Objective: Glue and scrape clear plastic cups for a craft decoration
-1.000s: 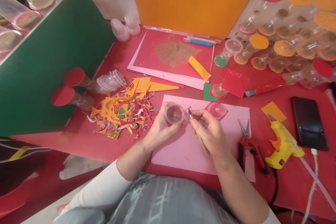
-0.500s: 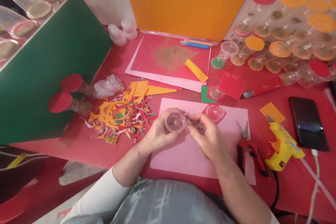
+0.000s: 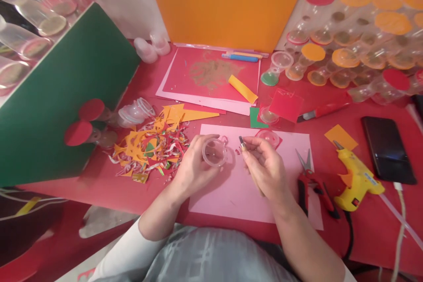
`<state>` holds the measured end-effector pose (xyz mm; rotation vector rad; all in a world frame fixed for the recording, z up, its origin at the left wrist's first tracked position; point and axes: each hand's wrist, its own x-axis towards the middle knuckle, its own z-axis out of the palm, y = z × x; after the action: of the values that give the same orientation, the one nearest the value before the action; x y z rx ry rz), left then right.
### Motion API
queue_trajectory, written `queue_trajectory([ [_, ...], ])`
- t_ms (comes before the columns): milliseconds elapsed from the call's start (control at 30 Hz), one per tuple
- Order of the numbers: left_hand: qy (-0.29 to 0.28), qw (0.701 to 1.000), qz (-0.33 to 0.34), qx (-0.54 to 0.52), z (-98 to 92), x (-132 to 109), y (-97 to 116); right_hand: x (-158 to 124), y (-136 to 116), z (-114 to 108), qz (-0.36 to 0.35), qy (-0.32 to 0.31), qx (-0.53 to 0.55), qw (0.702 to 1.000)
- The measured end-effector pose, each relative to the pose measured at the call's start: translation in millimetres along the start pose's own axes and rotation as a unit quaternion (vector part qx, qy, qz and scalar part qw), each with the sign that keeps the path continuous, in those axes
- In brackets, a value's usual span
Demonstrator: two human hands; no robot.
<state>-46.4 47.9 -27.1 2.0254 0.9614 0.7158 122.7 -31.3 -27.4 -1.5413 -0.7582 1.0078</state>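
Note:
My left hand (image 3: 194,163) is closed around a small clear plastic cup (image 3: 214,153), its round opening tilted up towards me. A thin reddish curl (image 3: 224,139) hangs at the cup's right rim. In my right hand (image 3: 264,165) is a slim tool with a metal tip (image 3: 242,142); fingers cover most of its tan handle, and its exact kind is unclear. The tip stands apart from the cup. Both hands are over a pink sheet (image 3: 228,209), with small red scraps (image 3: 237,151) between them. Behind my right hand lies a clear cup on a red square (image 3: 272,137).
Colourful paper scraps (image 3: 148,150) are heaped at left beside a green board (image 3: 66,97). Pruning snips (image 3: 308,185), a yellow glue gun (image 3: 358,180) with a cord and a phone (image 3: 388,150) lie at right. Clear hourglass shapes (image 3: 350,59) crowd the back right; an orange board (image 3: 228,4) stands behind.
My right hand has drawn the tool away from the cup's rim, leaving a gap. My left hand has shifted slightly left with the cup. Red scraps now show between the hands.

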Motion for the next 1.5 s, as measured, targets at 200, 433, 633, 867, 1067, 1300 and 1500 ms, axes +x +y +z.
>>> queue_trajectory([
  [200,-0.02,0.99,0.002,0.142,-11.3,-25.4,11.2,-2.4,-6.4,2.1,0.018,-0.023,0.045,0.999],
  [433,-0.005,0.971,0.037,0.236,-4.4,-43.2,0.9,-7.6,-6.2,3.9,-0.021,-0.079,-0.004,0.997],
  [633,0.034,0.948,0.103,0.298,1.8,-45.7,-2.6,-18.3,-13.4,1.3,-0.091,-0.128,-0.162,0.974],
  [867,0.056,0.952,0.097,0.284,4.2,-50.6,-10.2,-22.2,-7.5,5.2,-0.124,-0.144,-0.272,0.943],
  [1067,0.048,0.968,0.076,0.234,5.3,-49.9,-13.6,-27.6,6.2,3.3,-0.116,-0.148,-0.278,0.942],
  [1300,0.034,0.969,0.077,0.23,3.8,-49.1,-12.3,-26.4,7.8,2.5,-0.12,-0.159,-0.298,0.934],
  [1500,0.04,0.951,0.101,0.291,9.0,-49.1,-11.1,-23.7,7.8,3.3,-0.125,-0.157,-0.294,0.934],
])
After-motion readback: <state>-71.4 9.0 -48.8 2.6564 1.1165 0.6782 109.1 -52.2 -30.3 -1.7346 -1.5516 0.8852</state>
